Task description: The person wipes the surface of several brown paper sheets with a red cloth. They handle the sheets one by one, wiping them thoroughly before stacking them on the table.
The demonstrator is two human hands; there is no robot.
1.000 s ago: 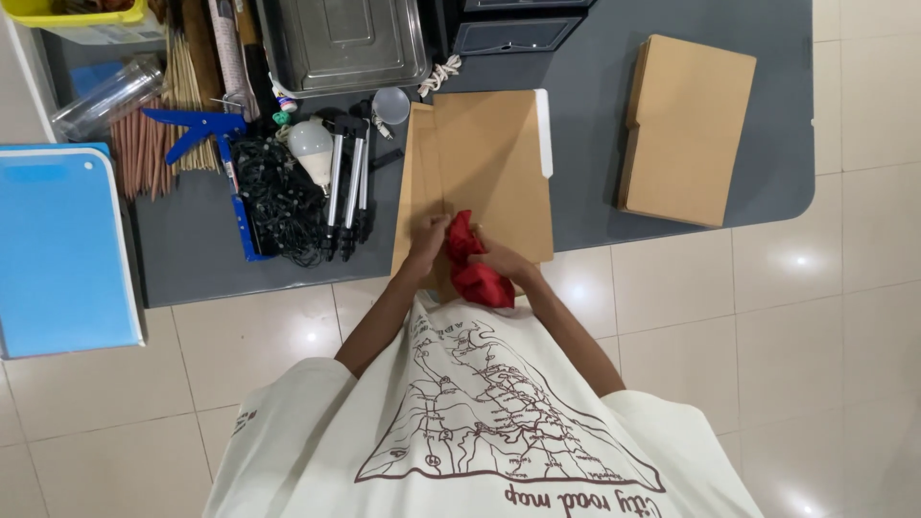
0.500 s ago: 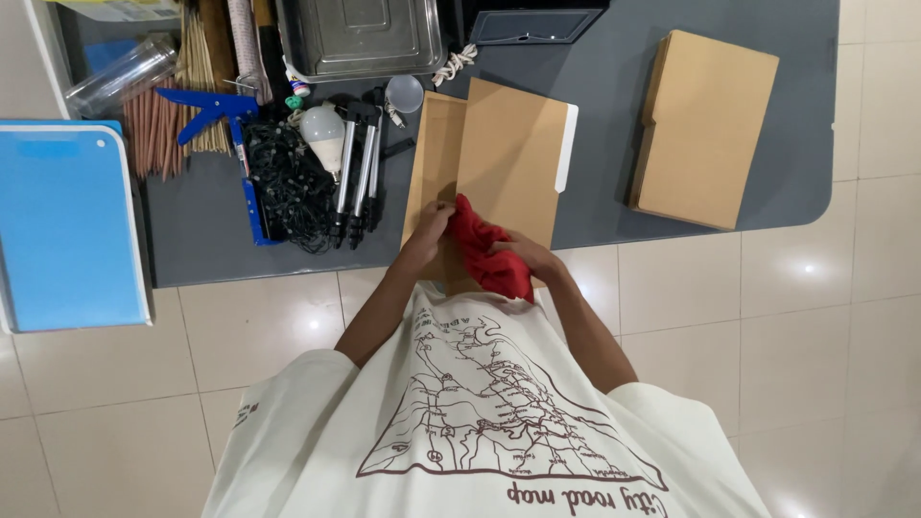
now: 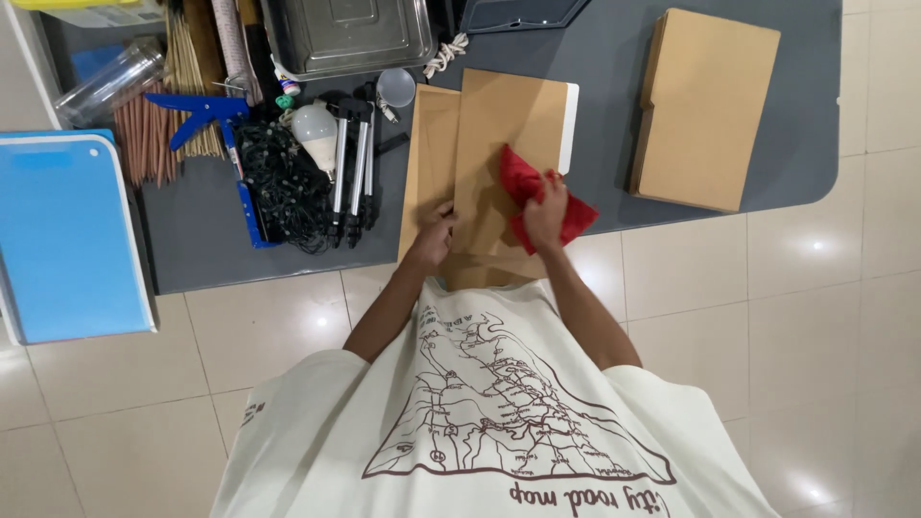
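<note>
Right hand (image 3: pixel 543 206) closed on red cloth (image 3: pixel 533 195) over near edge of brown envelope (image 3: pixel 508 153) on desk (image 3: pixel 614 115), left hand (image 3: pixel 432 240) pinching envelope's near-left corner; cloth apparently not yet inside, so most of packing judged left.

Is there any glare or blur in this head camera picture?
Head view: sharp overall; small bright glare spots on the glossy floor tiles; the metal tray shines softly; the red cloth and the right hand look clear; edges curve slightly.
</note>
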